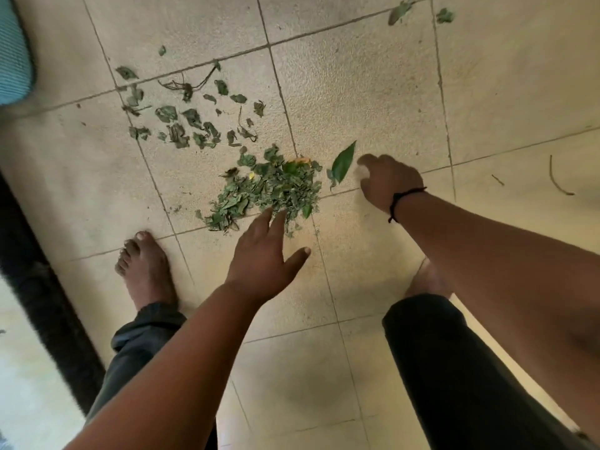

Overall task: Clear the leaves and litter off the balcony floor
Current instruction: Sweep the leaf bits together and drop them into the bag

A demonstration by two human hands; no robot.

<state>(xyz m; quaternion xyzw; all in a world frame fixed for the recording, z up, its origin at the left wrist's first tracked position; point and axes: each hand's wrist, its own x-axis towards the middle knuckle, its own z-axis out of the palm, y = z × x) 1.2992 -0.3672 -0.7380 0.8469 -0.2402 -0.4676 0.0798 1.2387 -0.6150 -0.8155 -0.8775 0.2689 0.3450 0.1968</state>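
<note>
A person bends over a pale tiled balcony floor (357, 92), both bare arms reaching down. The left hand (264, 254) is flat and spread, fingers straight, holding nothing, its fingertips at the near edge of a heap of green leaf litter (266, 186). The right hand (388, 181), a black cord at its wrist, has loosely curled fingers and grips nothing; a whole green leaf (343, 162) lies just beside it, between that hand and the heap. Scattered dry leaves (181, 121) lie beyond the left hand.
</note>
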